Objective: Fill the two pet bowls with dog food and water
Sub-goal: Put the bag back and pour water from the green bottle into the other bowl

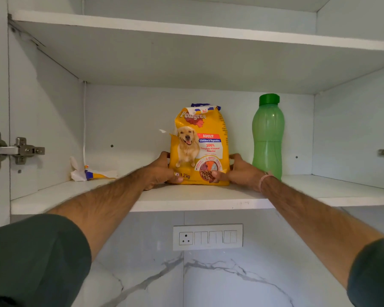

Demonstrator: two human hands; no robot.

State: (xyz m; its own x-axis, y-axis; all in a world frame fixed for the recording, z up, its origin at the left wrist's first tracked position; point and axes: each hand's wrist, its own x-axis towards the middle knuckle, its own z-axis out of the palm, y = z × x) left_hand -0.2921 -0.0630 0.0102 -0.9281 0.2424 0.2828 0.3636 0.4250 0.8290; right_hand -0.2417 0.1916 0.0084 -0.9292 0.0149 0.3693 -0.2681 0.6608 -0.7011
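We clasp the dog food bag (198, 147) upright between left hand (160, 171) and right hand (242, 171); its torn top points up; the green bottle (267, 138) stands just beyond the right hand.

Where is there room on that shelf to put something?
Bare shelf lies between the wrapper and the bag, and from the bottle to the right wall. It is crowded between bag and bottle, where the right hand grips the bag.

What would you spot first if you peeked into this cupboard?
The bright yellow dog food bag, a smiling dog printed on it, stands midway along the cupboard shelf. The left hand and right hand grip its lower sides. Beside it on the right stands a tall green bottle.
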